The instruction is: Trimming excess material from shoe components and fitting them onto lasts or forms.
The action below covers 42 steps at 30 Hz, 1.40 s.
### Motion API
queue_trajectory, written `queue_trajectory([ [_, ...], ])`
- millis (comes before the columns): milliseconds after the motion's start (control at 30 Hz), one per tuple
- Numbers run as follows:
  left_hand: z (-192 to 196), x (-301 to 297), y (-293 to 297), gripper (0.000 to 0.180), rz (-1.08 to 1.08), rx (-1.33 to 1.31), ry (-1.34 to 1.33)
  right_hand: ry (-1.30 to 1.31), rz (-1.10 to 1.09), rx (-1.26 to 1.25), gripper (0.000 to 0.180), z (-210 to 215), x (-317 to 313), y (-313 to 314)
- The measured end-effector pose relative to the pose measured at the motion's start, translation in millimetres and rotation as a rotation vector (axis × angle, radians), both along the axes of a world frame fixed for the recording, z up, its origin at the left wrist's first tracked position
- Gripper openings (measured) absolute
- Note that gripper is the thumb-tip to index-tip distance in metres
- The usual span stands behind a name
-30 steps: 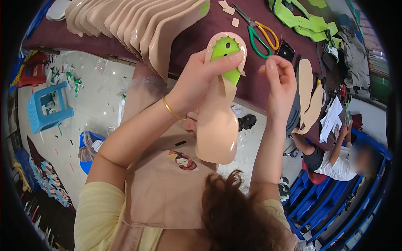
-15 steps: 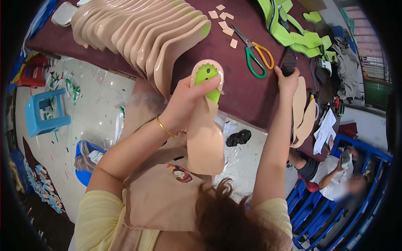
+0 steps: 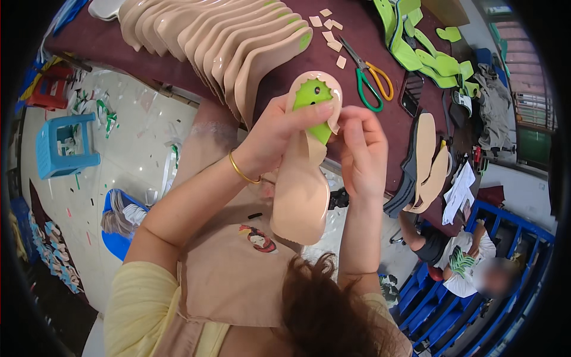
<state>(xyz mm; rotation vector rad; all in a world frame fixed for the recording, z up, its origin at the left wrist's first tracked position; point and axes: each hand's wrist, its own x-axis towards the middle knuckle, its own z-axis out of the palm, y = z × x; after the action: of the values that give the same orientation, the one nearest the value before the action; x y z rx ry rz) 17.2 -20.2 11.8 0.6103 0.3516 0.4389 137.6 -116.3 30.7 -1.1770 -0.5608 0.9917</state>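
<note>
My left hand point(image 3: 273, 131) grips a beige-covered shoe sole point(image 3: 300, 205) in front of my body, heel end up. Its thumb presses on the bright green heel area point(image 3: 309, 98), where the beige covering is folded over in a notched rim. At the right side of that heel, my right hand point(image 3: 366, 154) has its fingers bent together at the loose edge of the covering; the exact contact is partly hidden. Farther off on the table lie scissors point(image 3: 370, 80) with one green and one orange handle. Small beige pieces point(image 3: 329, 37) are scattered beside them.
A long row of beige soles point(image 3: 205, 44) stands at the table's far left. Green sole pieces point(image 3: 425, 56) are heaped at the far right, near a dark phone point(image 3: 411, 94). Beige insoles point(image 3: 424, 149) lie at the right edge. A blue stool point(image 3: 68, 146) stands left. Another person sits right.
My right hand has left the phone on the table and come in to the sole's heel edge. My left hand still holds the sole, slightly shifted to the right in view.
</note>
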Motion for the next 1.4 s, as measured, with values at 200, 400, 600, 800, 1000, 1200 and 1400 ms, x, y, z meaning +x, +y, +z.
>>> queue_trajectory([
  [200,10,-12,-4,0.028,-0.029,0.088,-0.016,-0.562,-0.028,-0.165,0.016,16,-11,-2],
  [400,10,-7,-11,0.041,-0.025,-0.007,-0.057,-0.547,0.035,-0.171,0.025,1,-17,-6],
  [600,-13,-5,-19,0.034,0.035,0.615,0.108,-0.495,-0.209,-0.044,0.023,2,-4,-13],
  [800,-9,2,-23,0.038,-0.053,0.475,0.168,-0.367,0.006,-0.121,0.024,1,7,-34],
  [1000,-8,11,-30,0.036,0.03,0.027,0.044,-0.714,-0.113,-0.046,0.021,0,-4,-31],
  [1200,-12,12,-43,0.07,-0.249,0.142,-0.116,-0.172,-0.123,0.048,0.057,-15,-1,-19],
  [1400,-27,10,-52,0.062,-0.452,0.126,-0.197,0.063,0.097,0.101,0.053,-10,12,-34],
])
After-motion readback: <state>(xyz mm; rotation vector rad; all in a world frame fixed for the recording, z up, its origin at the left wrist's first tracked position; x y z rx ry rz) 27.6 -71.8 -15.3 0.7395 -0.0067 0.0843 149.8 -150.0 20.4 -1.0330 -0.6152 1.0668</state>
